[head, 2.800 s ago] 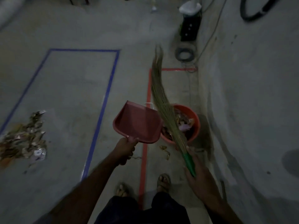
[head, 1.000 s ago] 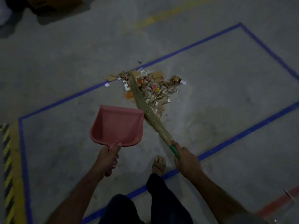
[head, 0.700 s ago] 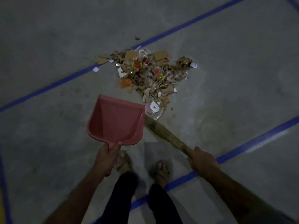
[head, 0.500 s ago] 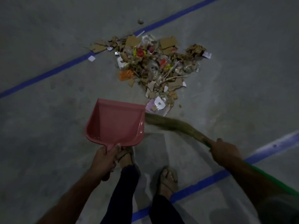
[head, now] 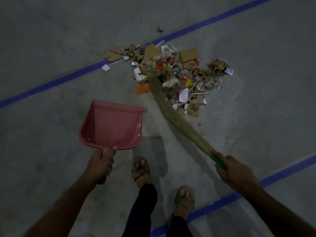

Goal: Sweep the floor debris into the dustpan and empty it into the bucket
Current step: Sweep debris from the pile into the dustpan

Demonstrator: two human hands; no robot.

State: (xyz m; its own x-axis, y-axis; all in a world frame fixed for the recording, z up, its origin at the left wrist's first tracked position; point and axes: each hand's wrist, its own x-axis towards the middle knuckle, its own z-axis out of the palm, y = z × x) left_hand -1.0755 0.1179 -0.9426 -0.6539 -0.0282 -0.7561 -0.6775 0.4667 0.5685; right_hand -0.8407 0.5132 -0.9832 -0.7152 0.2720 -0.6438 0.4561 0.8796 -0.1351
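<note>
I've got the right hand (head: 236, 173) gripping the broom (head: 172, 115), bristles reaching forward-left into the debris (head: 181, 77). Left hand (head: 100, 161) grips the dustpan (head: 111, 125), mouth facing forward, just left of the pile, so I'd sweep leftward.

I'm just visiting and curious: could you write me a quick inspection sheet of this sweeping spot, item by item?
Surface: grey concrete floor marked with blue tape lines.
Job's things: empty pink dustpan; broom with bristles lying on the debris pile; bucket not in view.
Clutter: stray scraps, one pebble-like bit beyond the line.
Hands: left hand grips the dustpan handle; right hand grips the broom's green handle.
Cables: nothing seen.
Surroundings: sandalled feet.
</note>
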